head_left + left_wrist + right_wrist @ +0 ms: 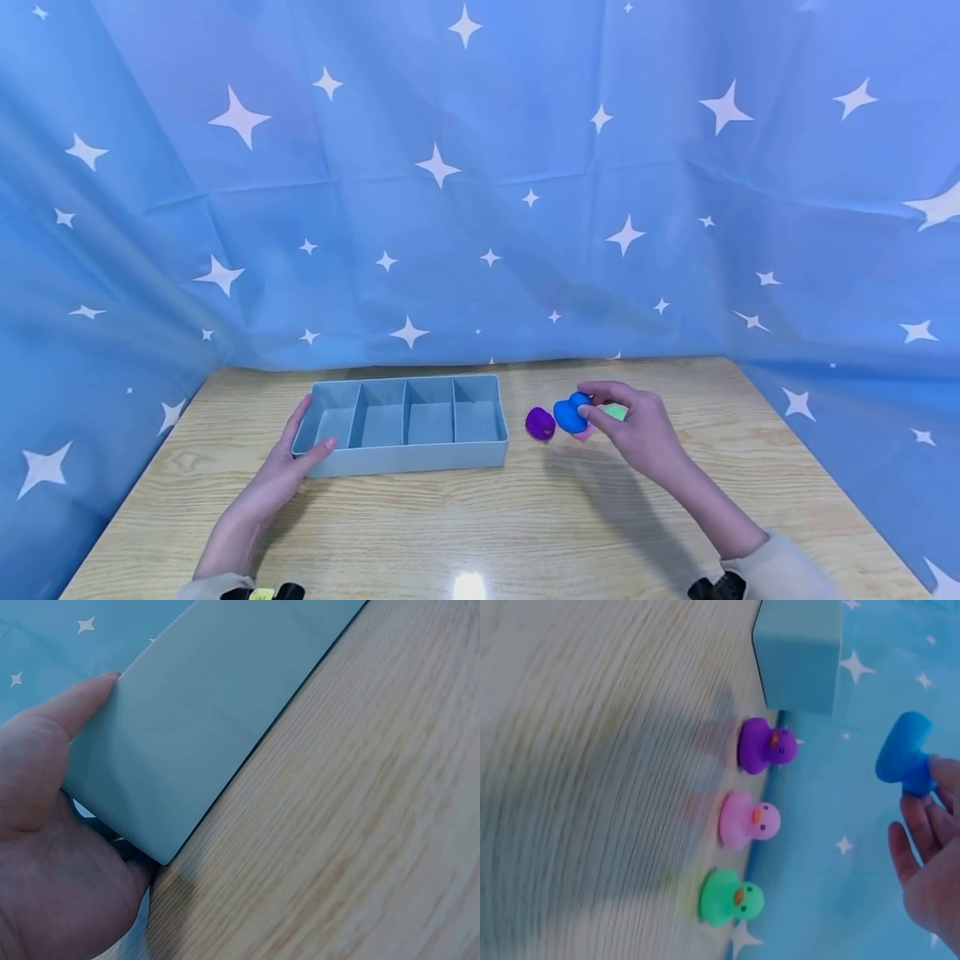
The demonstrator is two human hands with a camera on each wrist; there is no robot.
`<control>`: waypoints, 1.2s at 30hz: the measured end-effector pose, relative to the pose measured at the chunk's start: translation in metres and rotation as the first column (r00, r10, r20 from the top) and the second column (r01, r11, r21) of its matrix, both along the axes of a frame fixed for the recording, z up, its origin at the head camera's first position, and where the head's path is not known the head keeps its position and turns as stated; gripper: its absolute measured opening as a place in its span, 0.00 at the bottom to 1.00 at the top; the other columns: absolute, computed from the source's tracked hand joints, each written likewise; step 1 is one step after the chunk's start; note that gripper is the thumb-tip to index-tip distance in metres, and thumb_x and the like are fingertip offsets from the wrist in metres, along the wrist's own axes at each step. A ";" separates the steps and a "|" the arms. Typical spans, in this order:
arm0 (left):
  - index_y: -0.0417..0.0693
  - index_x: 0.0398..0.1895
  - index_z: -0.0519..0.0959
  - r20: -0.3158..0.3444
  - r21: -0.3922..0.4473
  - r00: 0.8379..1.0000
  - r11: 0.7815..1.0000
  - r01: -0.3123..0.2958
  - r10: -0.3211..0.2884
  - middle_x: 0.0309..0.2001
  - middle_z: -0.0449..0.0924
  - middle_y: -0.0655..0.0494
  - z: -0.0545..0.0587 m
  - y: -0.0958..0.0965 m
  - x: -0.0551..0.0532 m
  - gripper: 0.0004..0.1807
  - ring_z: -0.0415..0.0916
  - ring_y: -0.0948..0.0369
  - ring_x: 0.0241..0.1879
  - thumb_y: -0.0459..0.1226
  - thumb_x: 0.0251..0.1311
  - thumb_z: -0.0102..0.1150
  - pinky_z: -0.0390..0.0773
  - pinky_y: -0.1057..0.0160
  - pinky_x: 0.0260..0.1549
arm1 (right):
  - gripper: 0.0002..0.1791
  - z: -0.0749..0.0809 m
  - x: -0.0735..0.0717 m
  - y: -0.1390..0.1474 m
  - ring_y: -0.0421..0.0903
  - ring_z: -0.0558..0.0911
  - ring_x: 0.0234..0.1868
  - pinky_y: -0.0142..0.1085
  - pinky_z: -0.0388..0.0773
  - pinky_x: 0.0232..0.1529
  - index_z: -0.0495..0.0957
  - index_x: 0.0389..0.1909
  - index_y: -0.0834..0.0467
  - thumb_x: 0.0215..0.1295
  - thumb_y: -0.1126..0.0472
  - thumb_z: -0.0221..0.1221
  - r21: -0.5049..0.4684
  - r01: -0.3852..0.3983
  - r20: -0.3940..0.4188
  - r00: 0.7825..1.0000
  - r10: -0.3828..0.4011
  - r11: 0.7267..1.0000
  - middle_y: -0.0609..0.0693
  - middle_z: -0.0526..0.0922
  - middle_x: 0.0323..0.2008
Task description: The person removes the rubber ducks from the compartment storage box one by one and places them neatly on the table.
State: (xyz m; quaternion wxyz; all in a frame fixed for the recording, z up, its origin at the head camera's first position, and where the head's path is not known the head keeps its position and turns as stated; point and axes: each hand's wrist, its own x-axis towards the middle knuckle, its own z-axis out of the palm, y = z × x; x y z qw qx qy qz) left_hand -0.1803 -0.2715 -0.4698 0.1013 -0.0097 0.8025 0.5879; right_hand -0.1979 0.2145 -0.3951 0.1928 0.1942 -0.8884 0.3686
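A blue rubber duck (572, 414) is pinched between the thumb and fingers of my right hand (637, 425), held up off the table. In the right wrist view a purple duck (765, 746), a pink duck (744, 820) and a green duck (729, 898) stand in a row on the table. The blue duck partly hides the pink one in the head view. My left hand (288, 467) grips the left end of a light blue divided box (408, 459), thumb over the front rim and fingers along the side. The box's compartments hold nothing visible.
The wooden table (420, 533) carries the box left of centre and the ducks to its right. A blue curtain with white stars (465, 217) hangs along the table's back edge and both sides.
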 end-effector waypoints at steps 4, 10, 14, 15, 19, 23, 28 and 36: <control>0.73 0.82 0.26 0.006 0.007 1.000 1.000 -0.006 0.006 0.82 0.20 0.44 0.000 0.000 0.000 0.50 0.19 0.36 0.78 0.47 0.77 0.54 0.36 0.23 0.67 | 0.15 -0.001 0.001 0.007 0.40 0.83 0.37 0.37 0.79 0.36 0.87 0.51 0.60 0.63 0.67 0.71 0.015 0.049 0.011 0.999 -0.049 0.999 0.43 0.87 0.34; 0.73 0.82 0.27 0.007 0.012 1.000 1.000 -0.015 0.015 0.82 0.21 0.44 0.000 -0.001 0.000 0.50 0.19 0.37 0.78 0.47 0.76 0.54 0.35 0.24 0.67 | 0.14 -0.004 -0.003 0.021 0.44 0.83 0.37 0.33 0.69 0.22 0.87 0.50 0.60 0.64 0.64 0.70 -0.006 0.123 0.047 0.991 -0.122 0.992 0.48 0.88 0.34; 0.73 0.82 0.27 0.001 0.012 1.000 1.000 -0.013 0.013 0.82 0.21 0.43 0.000 -0.002 0.000 0.50 0.19 0.36 0.78 0.47 0.76 0.54 0.35 0.24 0.67 | 0.14 -0.008 -0.004 0.031 0.42 0.83 0.36 0.33 0.70 0.21 0.88 0.50 0.60 0.64 0.62 0.71 -0.009 0.166 0.047 0.985 -0.165 0.986 0.50 0.89 0.35; 0.73 0.82 0.27 0.000 0.011 1.000 1.000 -0.013 0.013 0.82 0.21 0.43 0.000 -0.002 0.001 0.50 0.19 0.36 0.78 0.47 0.76 0.54 0.35 0.24 0.67 | 0.14 -0.009 -0.004 0.034 0.41 0.83 0.36 0.33 0.69 0.20 0.88 0.50 0.60 0.64 0.61 0.71 -0.010 0.174 0.045 0.984 -0.173 0.985 0.51 0.89 0.35; 0.74 0.82 0.27 0.000 0.009 1.000 1.000 -0.013 0.013 0.82 0.20 0.44 0.001 0.000 0.001 0.50 0.19 0.36 0.78 0.47 0.77 0.54 0.35 0.23 0.67 | 0.16 -0.010 -0.004 0.045 0.36 0.81 0.32 0.34 0.64 0.15 0.87 0.50 0.61 0.64 0.59 0.71 -0.026 0.218 0.048 0.975 -0.217 0.976 0.54 0.89 0.36; 0.72 0.82 0.27 0.009 0.016 1.000 1.000 -0.013 0.013 0.82 0.20 0.45 0.002 0.002 0.001 0.50 0.18 0.36 0.78 0.47 0.77 0.54 0.34 0.23 0.67 | 0.17 -0.012 -0.005 0.056 0.34 0.79 0.33 0.35 0.62 0.15 0.88 0.49 0.62 0.64 0.56 0.72 -0.038 0.282 0.044 0.959 -0.280 0.959 0.57 0.89 0.37; 0.72 0.82 0.27 0.008 0.017 1.000 1.000 -0.010 0.010 0.82 0.20 0.46 0.002 0.003 0.001 0.49 0.18 0.37 0.78 0.48 0.77 0.53 0.35 0.23 0.67 | 0.16 -0.020 -0.009 0.065 0.30 0.77 0.31 0.33 0.66 0.20 0.89 0.45 0.63 0.62 0.57 0.73 -0.058 0.388 0.014 0.921 -0.388 0.920 0.57 0.89 0.33; 0.73 0.83 0.28 -0.014 0.010 1.000 1.000 -0.006 0.006 0.82 0.20 0.46 0.002 0.003 0.003 0.49 0.19 0.34 0.77 0.49 0.76 0.54 0.35 0.21 0.65 | 0.15 -0.044 -0.021 0.079 0.59 0.84 0.32 0.47 0.66 0.41 0.86 0.41 0.71 0.60 0.63 0.73 -0.013 0.496 -0.056 0.867 -0.496 0.868 0.64 0.87 0.30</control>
